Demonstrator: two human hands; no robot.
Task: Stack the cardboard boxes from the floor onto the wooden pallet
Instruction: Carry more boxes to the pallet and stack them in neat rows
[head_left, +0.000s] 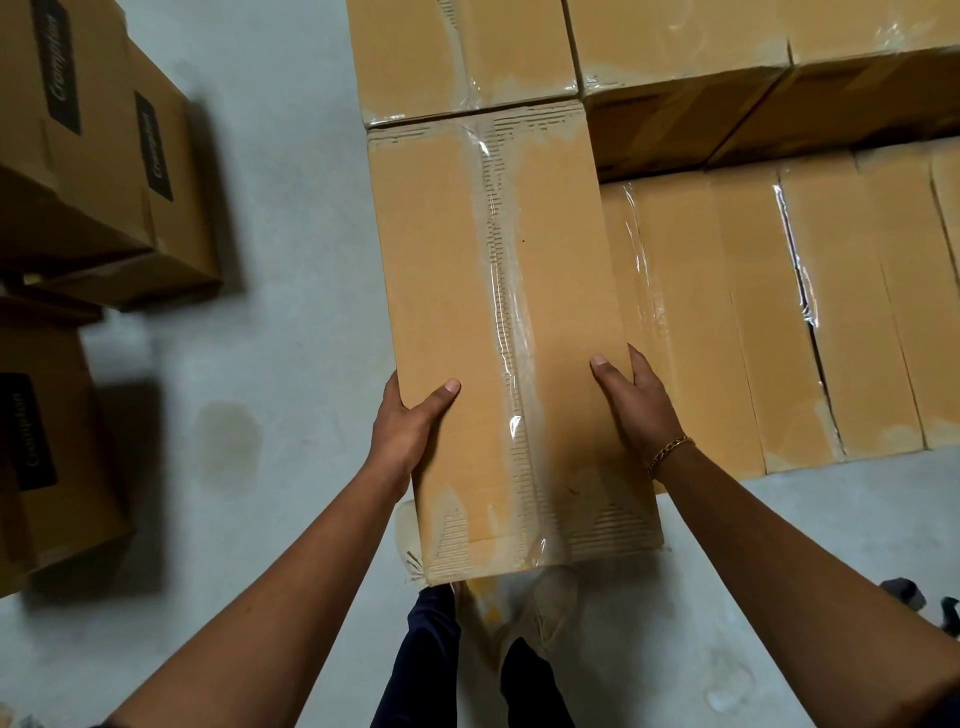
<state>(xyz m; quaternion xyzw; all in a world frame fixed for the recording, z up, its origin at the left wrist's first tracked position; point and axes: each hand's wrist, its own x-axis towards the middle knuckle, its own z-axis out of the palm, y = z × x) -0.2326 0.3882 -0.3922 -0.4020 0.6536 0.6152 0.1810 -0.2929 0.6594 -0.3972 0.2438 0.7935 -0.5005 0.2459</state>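
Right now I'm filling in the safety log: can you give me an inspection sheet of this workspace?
Surface: grey floor, one faint stain.
Job's things: taped box in hand; stacked boxes in rows to its right; pallet not in view.
Clutter: small dark thing at the right edge, unclear.
Hands: left hand and right hand grip the box's sides, thumbs on top.
Cables: nothing seen.
Surroundings: printed boxes stacked on the left.

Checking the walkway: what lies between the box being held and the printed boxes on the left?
In the head view, only bare grey floor with a faint stain separates the held box from the printed boxes.
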